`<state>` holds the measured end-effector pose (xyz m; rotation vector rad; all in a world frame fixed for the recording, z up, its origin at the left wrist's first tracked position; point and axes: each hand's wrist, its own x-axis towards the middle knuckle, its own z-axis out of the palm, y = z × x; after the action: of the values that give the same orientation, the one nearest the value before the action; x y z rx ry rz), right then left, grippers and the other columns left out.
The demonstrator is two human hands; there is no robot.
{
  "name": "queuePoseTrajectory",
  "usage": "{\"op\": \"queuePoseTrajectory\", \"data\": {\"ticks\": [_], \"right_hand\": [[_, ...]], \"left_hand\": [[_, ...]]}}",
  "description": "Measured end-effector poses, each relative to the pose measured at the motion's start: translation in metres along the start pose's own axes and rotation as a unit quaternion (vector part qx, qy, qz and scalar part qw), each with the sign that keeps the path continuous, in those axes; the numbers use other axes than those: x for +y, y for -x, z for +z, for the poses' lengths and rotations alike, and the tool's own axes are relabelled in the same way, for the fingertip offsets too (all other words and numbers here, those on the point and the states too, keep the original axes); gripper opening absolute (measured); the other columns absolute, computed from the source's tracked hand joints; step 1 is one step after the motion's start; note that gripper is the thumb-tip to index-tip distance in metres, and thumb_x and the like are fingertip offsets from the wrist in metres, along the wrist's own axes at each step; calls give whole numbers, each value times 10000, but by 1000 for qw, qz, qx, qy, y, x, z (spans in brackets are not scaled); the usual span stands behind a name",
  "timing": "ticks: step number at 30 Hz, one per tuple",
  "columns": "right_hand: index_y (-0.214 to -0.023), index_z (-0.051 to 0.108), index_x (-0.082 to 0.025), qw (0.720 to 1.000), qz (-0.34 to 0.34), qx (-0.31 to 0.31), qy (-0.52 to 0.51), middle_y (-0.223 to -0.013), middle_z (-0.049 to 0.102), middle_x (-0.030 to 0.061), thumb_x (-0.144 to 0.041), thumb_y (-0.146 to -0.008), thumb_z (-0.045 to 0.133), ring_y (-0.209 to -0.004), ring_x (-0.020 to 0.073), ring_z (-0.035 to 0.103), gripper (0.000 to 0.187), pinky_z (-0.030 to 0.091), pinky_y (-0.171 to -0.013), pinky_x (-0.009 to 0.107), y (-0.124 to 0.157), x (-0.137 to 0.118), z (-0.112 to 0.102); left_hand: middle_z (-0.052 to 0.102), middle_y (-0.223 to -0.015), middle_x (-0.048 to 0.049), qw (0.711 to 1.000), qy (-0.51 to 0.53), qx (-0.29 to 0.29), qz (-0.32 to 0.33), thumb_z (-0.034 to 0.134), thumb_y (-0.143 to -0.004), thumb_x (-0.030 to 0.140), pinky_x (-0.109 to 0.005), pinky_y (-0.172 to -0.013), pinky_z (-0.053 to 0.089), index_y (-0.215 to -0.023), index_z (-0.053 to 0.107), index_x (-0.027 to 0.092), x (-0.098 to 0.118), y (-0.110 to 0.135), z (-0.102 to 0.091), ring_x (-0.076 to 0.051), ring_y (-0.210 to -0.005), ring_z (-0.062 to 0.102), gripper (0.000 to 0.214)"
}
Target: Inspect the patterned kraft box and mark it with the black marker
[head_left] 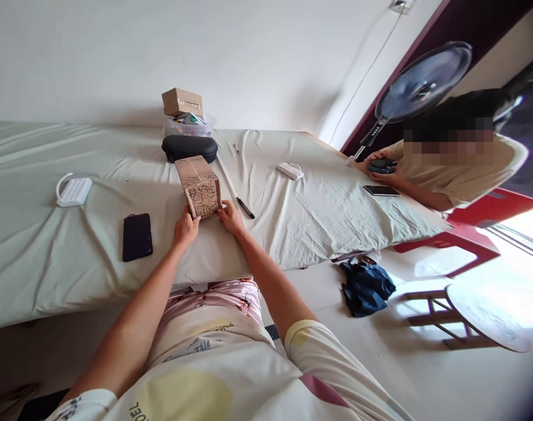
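A brown cardboard box (203,199) with black scribbled lines on its near end rests on the cloth-covered table. My left hand (188,227) grips the lower left corner of that end, fingers closed on the cardboard. At the lower right corner, my right hand (230,217) holds the box in the same way, thumb and fingers pinched on its edge. A black marker pen (246,208) lies just right of the box. Beyond the box sits a black zip case (189,149), close to its far end.
A dark phone (137,237) and a white strapped device (75,192) lie to the left; a similar white device (290,171) lies right. Behind are a plastic bin (191,124) and a small carton (182,102). A person (463,158) sits at the right, near a fan (424,85).
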<state>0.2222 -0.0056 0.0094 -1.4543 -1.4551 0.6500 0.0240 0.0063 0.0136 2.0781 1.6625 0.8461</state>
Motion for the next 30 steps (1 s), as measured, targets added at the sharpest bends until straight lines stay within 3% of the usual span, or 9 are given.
{"op": "queuePoseTrajectory", "data": {"ticks": [10, 18, 24, 30], "right_hand": [[-1255, 577, -231, 999, -15, -22, 35, -834, 768, -42, -251, -978, 555, -669, 142, 673, 279, 525, -790, 285, 2, -2, -1], [-1285, 575, -242, 996, -25, -23, 88, -827, 743, -49, -316, -923, 636, -777, 176, 670, 374, 483, -772, 283, 1, -3, -2], [-1404, 552, -234, 996, -25, -21, 80, -764, 700, -61, -297, -918, 640, -755, 167, 643, 498, 451, -747, 269, 1, -3, -2], [-1402, 573, -223, 999, -34, -28, -5, -707, 661, -71, -381, -916, 666, -673, 141, 590, 520, 436, -683, 248, 0, 7, -5]], "left_hand": [[639, -1465, -215, 1000, -5, -2, -26, 458, -1010, 291, -413, -1073, 514, -1546, 437, 110, 1, 0, -2, -349, -1303, 656, 566], [667, -1414, -222, 1000, -2, 14, -11, 473, -1006, 277, -437, -1027, 528, -1551, 412, 118, -2, 0, 1, -360, -1278, 668, 571], [733, -1248, -218, 1000, -26, 15, -7, 496, -991, 285, -435, -999, 521, -1338, 575, 132, -4, 0, 0, -354, -1224, 689, 387], [748, -1183, -198, 998, -59, 13, 4, 496, -983, 303, -423, -991, 519, -1129, 637, 169, -8, -3, 1, -340, -1171, 705, 243]]}}
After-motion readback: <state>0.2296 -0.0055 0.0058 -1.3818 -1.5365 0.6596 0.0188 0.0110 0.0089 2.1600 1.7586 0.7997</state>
